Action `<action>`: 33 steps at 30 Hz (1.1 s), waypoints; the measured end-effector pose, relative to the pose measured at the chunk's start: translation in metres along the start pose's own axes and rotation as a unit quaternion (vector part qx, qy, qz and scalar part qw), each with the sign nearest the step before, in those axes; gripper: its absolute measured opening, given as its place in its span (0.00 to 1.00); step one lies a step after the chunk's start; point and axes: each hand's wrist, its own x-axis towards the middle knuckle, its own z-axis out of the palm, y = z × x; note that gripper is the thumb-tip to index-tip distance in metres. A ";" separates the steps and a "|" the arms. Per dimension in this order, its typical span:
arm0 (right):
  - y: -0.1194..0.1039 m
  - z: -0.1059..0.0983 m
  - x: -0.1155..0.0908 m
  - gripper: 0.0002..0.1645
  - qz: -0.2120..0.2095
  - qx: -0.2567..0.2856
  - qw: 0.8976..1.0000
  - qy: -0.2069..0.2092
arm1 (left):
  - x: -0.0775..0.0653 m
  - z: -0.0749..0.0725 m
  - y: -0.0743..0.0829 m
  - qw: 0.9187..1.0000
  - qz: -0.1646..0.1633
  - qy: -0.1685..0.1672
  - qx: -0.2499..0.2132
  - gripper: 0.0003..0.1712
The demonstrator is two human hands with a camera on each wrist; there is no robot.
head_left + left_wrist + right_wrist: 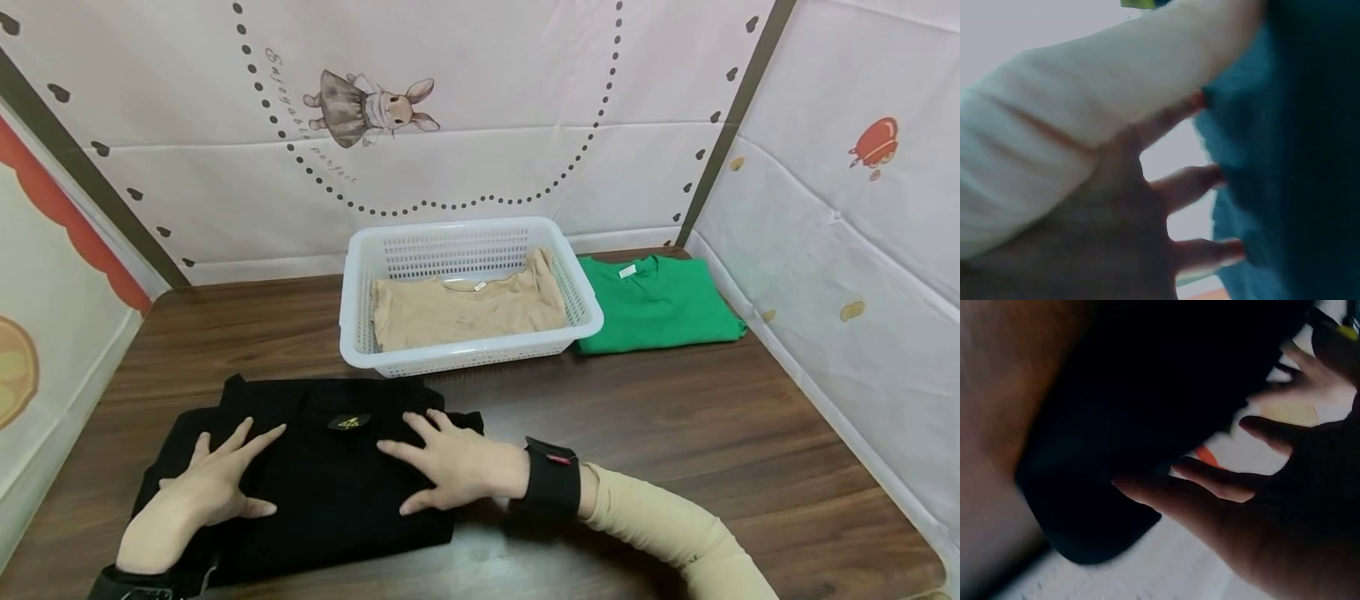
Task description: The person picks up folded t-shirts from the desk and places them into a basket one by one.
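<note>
A black folded shirt [330,500] lies on the wooden table at the front left, a dark label with yellow marks [349,422] at its neckline. On its left side rests my left hand [206,483], fingers spread and fingertips on the cloth. My right hand [457,458] lies across its right side with the fingers fanned out. In the left wrist view the fingertips [1232,249] meet the cloth, which looks dark blue-green there. The right wrist view shows fingertips [1132,486] against the black cloth.
Behind the black shirt stands a white plastic basket [465,350] holding a folded beige shirt [465,312]. To its right lies a folded green shirt [660,308]. Printed white cloth walls [487,100] border the table [637,425] at the back and sides.
</note>
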 end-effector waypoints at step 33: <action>0.064 0.021 -0.059 0.40 0.006 0.032 0.999 0.012 | -0.003 0.040 0.076 0.991 0.084 0.092 0.052 0.53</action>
